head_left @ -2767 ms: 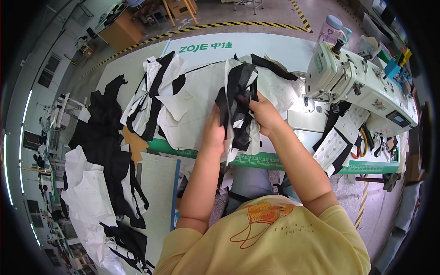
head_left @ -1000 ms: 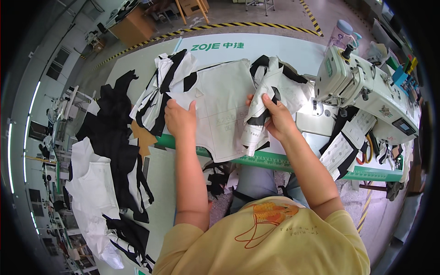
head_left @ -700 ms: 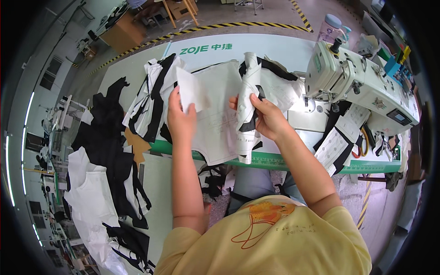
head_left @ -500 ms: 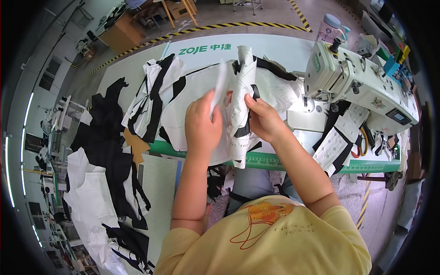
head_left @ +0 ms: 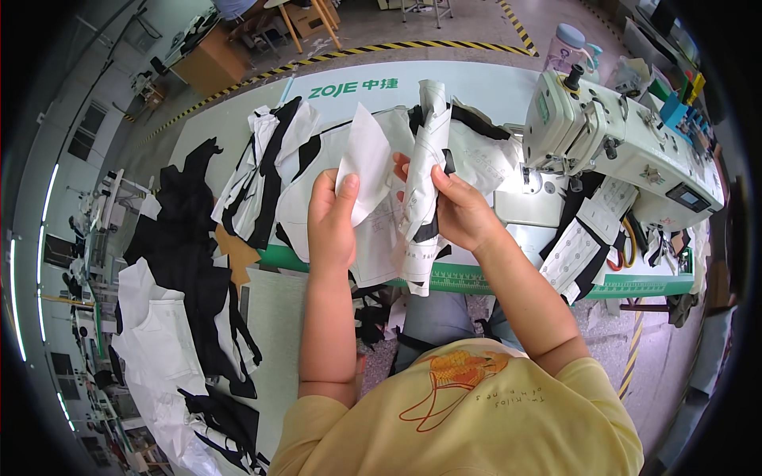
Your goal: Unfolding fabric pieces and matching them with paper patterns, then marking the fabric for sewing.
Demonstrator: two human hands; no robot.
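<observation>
Pinched between thumb and fingers of my left hand (head_left: 333, 210) is a white paper piece (head_left: 367, 163) with a pointed top. My right hand (head_left: 464, 208) grips a rolled bundle of white paper and black fabric (head_left: 429, 151), held upright over the table's front edge, its lower end reaching past that edge. Some right fingertips show on the bundle's left side. Beneath both hands spreads a large white paper pattern (head_left: 305, 198) with black fabric under it. A white sewing machine (head_left: 591, 127) stands to the right of my right hand.
White and black cut pieces (head_left: 262, 174) lie left on the table. More black fabric (head_left: 186, 214) and white pattern paper (head_left: 159, 325) cover the left side surface. Scissors (head_left: 629, 242) and printed paper (head_left: 571, 262) are below the machine. A bottle (head_left: 565, 49) stands behind it.
My left hand has moved slightly left and down, turning the paper piece from edge-on to face-on. The rolled bundle in my right hand has shifted slightly right.
</observation>
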